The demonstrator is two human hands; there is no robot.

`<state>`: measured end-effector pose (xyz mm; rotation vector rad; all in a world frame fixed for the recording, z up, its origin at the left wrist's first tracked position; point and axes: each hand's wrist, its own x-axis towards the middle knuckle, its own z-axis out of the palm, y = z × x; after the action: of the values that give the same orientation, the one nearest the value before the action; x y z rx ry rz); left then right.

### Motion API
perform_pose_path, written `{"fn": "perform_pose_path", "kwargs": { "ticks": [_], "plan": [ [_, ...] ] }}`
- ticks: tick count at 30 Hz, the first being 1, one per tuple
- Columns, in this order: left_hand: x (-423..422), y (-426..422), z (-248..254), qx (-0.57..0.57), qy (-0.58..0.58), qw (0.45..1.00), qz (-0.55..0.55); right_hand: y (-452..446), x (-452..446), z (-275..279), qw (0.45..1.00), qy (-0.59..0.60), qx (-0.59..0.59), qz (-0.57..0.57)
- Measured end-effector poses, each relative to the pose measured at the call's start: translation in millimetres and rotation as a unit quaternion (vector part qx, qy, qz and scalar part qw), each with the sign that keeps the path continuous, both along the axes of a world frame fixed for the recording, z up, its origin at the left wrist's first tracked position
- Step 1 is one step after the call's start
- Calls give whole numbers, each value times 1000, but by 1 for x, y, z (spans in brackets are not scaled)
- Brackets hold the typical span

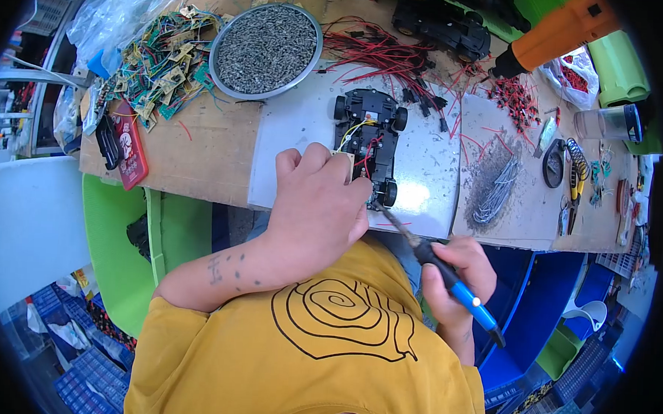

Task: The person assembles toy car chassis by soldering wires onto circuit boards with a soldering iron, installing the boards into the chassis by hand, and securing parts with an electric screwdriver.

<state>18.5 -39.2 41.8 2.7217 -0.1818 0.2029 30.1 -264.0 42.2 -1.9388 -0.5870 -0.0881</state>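
Note:
A black toy car chassis (pixel 382 146) lies on a white board (pixel 428 189), with its wheels at the sides and red and yellow wires across it. My left hand (pixel 321 199) is closed over its near left side, fingers pinched at a small tan circuit board (pixel 346 159) that is mostly covered. What the fingertips press on is partly hidden. In my right hand (pixel 458 279) is a blue and black soldering iron (pixel 457 286), held like a pen. Its metal tip reaches the near end of the chassis, close to the left fingertips.
Behind are a pile of wired circuit boards (pixel 167 67), a round tray of small grey parts (pixel 266 49) and red wires (pixel 375 50). An orange tool (pixel 561 36) hangs at upper right. Solder wire (pixel 497 188) and yellow-handled pliers (pixel 575 173) lie right; a red box (pixel 130 150) lies left.

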Motion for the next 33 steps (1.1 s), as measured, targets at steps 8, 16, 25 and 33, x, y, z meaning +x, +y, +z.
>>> {"fn": "perform_pose_path", "kwargs": {
  "ticks": [8,16,25,33],
  "plan": [
    [2,-1,6,8,5,1000,-15,-76,17,21,940,20,75,-333],
    [4,-3,7,29,-7,999,-32,-147,87,38,868,-132,-41,-476],
    [-1,24,11,-72,32,994,-77,-151,123,-14,844,200,314,-386],
    [4,56,-2,-249,128,959,-43,40,77,-15,989,-62,-129,32]
  ]
}}
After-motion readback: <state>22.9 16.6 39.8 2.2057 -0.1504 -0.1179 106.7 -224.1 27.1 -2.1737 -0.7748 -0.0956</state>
